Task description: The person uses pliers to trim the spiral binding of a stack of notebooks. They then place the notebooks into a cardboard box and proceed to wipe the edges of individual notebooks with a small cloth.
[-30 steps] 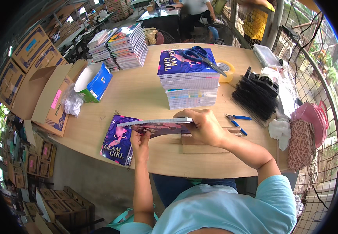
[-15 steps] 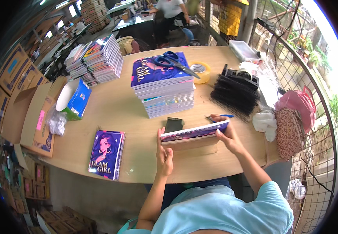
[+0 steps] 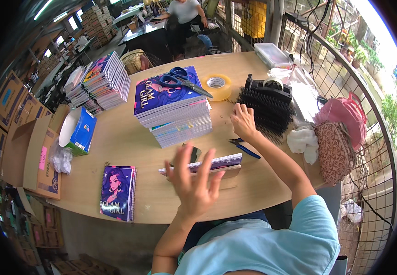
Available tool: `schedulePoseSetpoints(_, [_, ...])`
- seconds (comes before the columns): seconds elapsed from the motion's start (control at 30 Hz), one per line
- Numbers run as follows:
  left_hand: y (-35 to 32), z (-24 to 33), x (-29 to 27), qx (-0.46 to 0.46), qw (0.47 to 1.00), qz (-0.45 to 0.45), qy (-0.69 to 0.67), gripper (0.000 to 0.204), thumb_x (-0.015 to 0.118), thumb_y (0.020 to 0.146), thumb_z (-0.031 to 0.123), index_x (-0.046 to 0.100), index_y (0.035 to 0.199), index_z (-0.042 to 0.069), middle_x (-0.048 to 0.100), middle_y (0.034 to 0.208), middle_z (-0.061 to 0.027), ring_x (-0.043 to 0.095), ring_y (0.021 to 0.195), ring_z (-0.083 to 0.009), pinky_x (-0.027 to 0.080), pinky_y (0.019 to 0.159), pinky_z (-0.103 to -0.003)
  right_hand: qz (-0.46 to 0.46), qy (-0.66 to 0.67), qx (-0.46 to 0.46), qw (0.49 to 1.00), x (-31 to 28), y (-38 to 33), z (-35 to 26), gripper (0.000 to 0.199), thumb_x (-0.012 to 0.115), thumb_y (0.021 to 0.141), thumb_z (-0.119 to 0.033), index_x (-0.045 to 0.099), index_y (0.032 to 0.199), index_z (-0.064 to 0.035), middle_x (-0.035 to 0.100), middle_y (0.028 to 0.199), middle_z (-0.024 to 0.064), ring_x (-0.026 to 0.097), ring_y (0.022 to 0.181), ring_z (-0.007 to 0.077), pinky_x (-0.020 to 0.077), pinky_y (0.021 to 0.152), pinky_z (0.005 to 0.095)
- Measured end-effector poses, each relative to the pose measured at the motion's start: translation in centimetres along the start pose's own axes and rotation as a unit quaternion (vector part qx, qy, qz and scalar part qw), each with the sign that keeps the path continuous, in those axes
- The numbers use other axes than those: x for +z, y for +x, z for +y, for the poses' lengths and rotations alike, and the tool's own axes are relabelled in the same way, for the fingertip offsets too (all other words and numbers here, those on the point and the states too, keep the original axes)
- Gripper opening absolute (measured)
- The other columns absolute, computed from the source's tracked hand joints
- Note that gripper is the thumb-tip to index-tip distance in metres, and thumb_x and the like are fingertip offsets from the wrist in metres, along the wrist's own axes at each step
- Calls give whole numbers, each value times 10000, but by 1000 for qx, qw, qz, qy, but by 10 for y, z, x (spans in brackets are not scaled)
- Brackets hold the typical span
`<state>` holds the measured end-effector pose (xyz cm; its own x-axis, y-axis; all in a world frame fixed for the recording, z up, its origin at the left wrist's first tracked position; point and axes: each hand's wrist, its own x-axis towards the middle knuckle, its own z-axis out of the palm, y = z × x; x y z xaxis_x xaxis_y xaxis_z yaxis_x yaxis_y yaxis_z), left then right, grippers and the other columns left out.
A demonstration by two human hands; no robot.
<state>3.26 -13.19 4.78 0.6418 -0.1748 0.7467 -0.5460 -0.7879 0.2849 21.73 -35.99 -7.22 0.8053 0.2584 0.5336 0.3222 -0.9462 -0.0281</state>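
My left hand [image 3: 193, 185] is raised with its fingers spread, slightly blurred, in front of an unbound notebook [image 3: 223, 160]. The notebook stands tilted on its long edge by a low wooden piece [image 3: 232, 172], partly hidden behind my fingers. My right hand [image 3: 243, 121] is beside a pile of black spiral binding coils [image 3: 265, 107]. Its fingers are curled together; whatever they may hold is too small to make out. Blue-handled cutting pliers [image 3: 246, 149] lie below that hand. A finished spiral notebook [image 3: 117, 192] with a purple cover rests at the left.
A tall stack of notebooks [image 3: 180, 121] carries blue scissors [image 3: 180, 82]; beside it are a tape roll [image 3: 216, 85] and a tape dispenser [image 3: 269, 87]. More notebooks [image 3: 102, 82], a blue box [image 3: 81, 133] and a carton [image 3: 40, 160] stand left. A patterned pouch [image 3: 333, 149] sits right.
My right hand has let go of the notebook and moved up to the black coils. My left hand has come off it with fingers spread. The notebook now stands on the table.
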Motion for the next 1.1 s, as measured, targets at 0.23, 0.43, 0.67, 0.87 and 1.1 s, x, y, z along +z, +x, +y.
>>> schedulePoseSetpoints(0.23, [19, 10, 34, 6, 993, -111, -47, 207, 738, 810, 191, 689, 1003, 137, 640, 933, -4, 615, 854, -208, 408, 889, -402, -74, 459, -47, 884, -110, -19, -9, 156, 706, 790, 2, 661, 938, -19, 656, 866, 80, 652, 784, 232, 513, 730, 344])
schedulePoseSetpoints(0.43, [17, 11, 38, -4, 991, -92, -93, 128, 748, 792, 139, 688, 902, 113, 644, 840, 8, 620, 764, -217, 431, 726, -356, -152, 572, -45, 805, -151, -41, -17, 141, 736, 789, -6, 691, 922, -13, 697, 890, 66, 666, 867, 195, 528, 763, 325])
schedulePoseSetpoints(0.67, [17, 12, 36, -5, 992, -80, -93, 133, 753, 781, 118, 681, 893, 109, 618, 824, -15, 614, 752, -235, 441, 708, -367, -197, 538, -52, 818, -166, -42, -23, 159, 722, 793, -24, 675, 945, -16, 670, 891, 114, 648, 817, 282, 498, 690, 378])
schedulePoseSetpoints(0.87, [17, 11, 36, 5, 991, -74, -107, 131, 746, 782, 109, 679, 894, 114, 606, 827, -23, 606, 735, -253, 464, 680, -365, -140, 386, -133, 902, -174, -40, -33, 224, 706, 824, -133, 638, 1007, -24, 612, 905, 135, 608, 784, 354, 493, 676, 425])
schedulePoseSetpoints(1.1, [13, 3, 37, 33, 986, -76, -143, 187, 742, 777, 96, 640, 934, 94, 602, 815, -29, 602, 714, -247, 460, 655, -361, -143, 367, -146, 907, -194, -40, -47, 211, 723, 815, -148, 624, 949, -19, 603, 835, 115, 610, 745, 337, 491, 635, 415])
